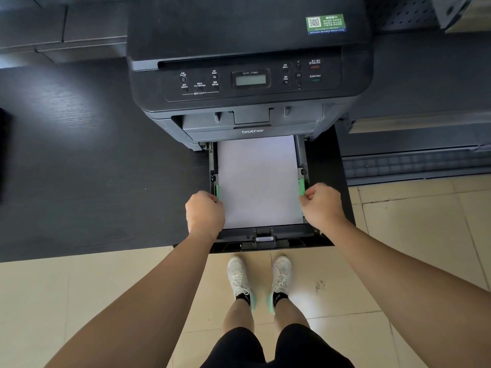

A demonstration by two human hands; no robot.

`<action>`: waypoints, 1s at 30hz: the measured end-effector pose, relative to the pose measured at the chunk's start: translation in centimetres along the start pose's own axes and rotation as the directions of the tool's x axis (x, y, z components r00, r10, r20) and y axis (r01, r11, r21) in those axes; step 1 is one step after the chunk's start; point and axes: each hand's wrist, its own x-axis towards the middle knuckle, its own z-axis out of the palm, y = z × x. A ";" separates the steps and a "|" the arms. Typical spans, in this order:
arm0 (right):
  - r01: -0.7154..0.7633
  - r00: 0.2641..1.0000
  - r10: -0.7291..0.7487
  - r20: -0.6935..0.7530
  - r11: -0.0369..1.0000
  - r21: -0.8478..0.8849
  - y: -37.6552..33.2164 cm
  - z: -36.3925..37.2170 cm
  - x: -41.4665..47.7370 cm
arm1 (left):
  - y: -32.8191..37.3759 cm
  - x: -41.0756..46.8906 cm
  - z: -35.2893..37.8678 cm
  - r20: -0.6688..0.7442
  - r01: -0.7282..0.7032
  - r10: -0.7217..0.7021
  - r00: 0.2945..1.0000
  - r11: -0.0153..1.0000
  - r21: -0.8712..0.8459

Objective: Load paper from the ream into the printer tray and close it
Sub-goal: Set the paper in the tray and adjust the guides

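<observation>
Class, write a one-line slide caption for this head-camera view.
Left hand and right hand at green guides beside paper in the open tray.

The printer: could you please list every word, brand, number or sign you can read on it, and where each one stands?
"brother": front panel above the open tray.
"DCP-7080": above the display.
"COPY": under the left button group.
"OK": round button.
"Menu", "Clear", "Stop/Exit", "Start", "Options", "Scan": small button captions, barely legible.
Green sticker: QR code; its text is too small to read.

Dark desk (79,160) (woodgrain) above beige floor tiles (79,301).
</observation>
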 end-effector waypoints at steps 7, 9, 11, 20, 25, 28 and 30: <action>0.024 1.000 -0.024 -0.017 0.999 -0.033 -0.4 -0.3 -0.1 | 0.5 0.3 -0.2 0.021 -0.002 0.000 1.000 0.995 0.105; 0.032 0.999 -0.033 -0.014 0.999 -0.033 -0.4 -0.4 -0.2 | 0.6 0.2 -0.1 0.018 0.006 -0.008 1.000 0.993 0.116; 0.043 0.999 -0.043 -0.009 0.999 -0.032 -0.5 -0.4 -0.3 | 0.7 0.1 0.0 0.019 0.014 -0.017 1.000 0.991 0.136; 0.066 0.998 -0.066 -0.004 0.997 -0.033 -0.4 -0.6 -0.3 | 0.6 -0.1 0.0 0.012 0.011 -0.012 1.000 0.991 0.132; 0.047 0.999 -0.047 -0.024 0.999 -0.002 0.0 -0.3 -0.3 | 0.5 -0.1 -0.1 0.018 -0.010 0.008 1.000 0.996 0.085; 0.043 0.998 -0.043 -0.039 0.999 0.000 0.2 -0.3 -0.1 | 0.3 -0.1 -0.4 0.017 -0.043 0.042 0.999 0.997 0.060; 0.036 0.999 -0.037 -0.032 0.999 -0.011 0.0 -0.3 -0.1 | 0.2 0.0 -0.7 0.016 -0.057 0.056 0.998 0.997 0.047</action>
